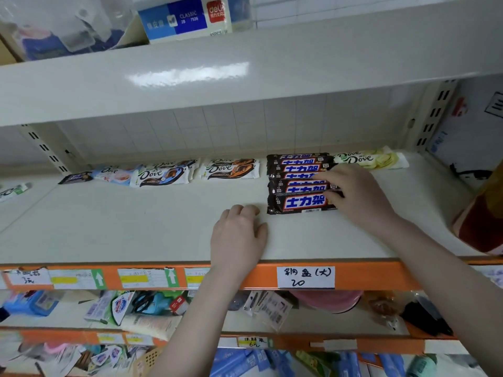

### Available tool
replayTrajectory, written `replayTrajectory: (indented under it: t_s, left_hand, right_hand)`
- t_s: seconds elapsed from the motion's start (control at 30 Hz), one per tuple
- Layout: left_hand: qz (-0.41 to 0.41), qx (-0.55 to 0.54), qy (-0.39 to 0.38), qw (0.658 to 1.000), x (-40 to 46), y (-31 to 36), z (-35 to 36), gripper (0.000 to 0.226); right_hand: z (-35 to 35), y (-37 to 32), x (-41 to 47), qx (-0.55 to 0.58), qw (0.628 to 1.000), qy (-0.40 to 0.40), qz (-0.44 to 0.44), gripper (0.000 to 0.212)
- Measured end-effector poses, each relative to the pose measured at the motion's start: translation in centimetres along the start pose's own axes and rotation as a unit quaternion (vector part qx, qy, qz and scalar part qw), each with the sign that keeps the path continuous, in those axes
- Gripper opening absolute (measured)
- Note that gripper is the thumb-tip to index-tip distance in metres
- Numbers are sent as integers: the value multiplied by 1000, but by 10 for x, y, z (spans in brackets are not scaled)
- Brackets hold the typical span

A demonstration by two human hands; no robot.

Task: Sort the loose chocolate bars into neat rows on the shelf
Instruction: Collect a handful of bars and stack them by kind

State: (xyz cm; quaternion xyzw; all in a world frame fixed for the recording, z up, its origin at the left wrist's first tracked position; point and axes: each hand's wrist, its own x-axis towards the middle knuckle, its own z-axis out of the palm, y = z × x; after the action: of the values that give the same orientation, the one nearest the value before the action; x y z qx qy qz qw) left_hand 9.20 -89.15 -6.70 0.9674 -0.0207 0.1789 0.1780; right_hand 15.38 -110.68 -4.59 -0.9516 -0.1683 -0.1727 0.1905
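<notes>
Already the dark Snickers bars (pixel 299 180) lie in one tidy column on the shelf (pixel 136 227), running from the back wall toward the front edge, and every other bar can be placed from that column. The right hand (pixel 353 194) lies over the column's right ends, its fingers laid on the wrappers of the nearest bars; whether it pinches one or only presses is hidden by the hand itself. The left hand (pixel 239 235) rests just left of the column's front bar (pixel 302 204), fingers loosely curled on the bare shelf and holding nothing. Left of the column, along the back, sit white Dove bars (pixel 231 168) in a small pile, then a looser overlapping bunch (pixel 160 175) and a purple bar (pixel 76 177); right of it lie pale yellow Dove bars (pixel 373 159). These bars look light, with glossy film wrappers that should slide easily and crinkle, while the chocolate inside could snap if bent, so taking each by its long sides seems safer than by the crimped ends.
</notes>
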Motion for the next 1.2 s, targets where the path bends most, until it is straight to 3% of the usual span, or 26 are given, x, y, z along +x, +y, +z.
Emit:
replayTrajectory:
  t_s: [0.1,0.2,0.47,0.7,0.9,1.07,1.2]
  left_hand:
    - [-1,-4,2,1000,-1,0,-1,32]
    - [-2,-7,5,1000,-1,0,0,32]
    - [-2,1,10,1000,-1,0,2,31]
    - [-4,42,-6,999,0,1,-3,29]
    - [-27,109,23,993,-10,-24,-21,25]
    - [-76,119,47,989,-26,-74,-53,33]
    - [-109,109,68,986,-45,-136,-84,34]
  right_hand:
    - [6,-6,-2,-26,995,-76,-62,41]
    - [12,-7,-2,-80,980,-173,-63,57]
    - [10,-16,-9,-147,965,-208,-54,63]
    - [12,-32,-23,-135,978,-160,-25,60]
    - [26,-61,-41,-111,994,-11,12,41]
    - [44,-126,-48,-97,994,16,49,37]
    - [73,-202,-40,-78,997,-2,13,30]
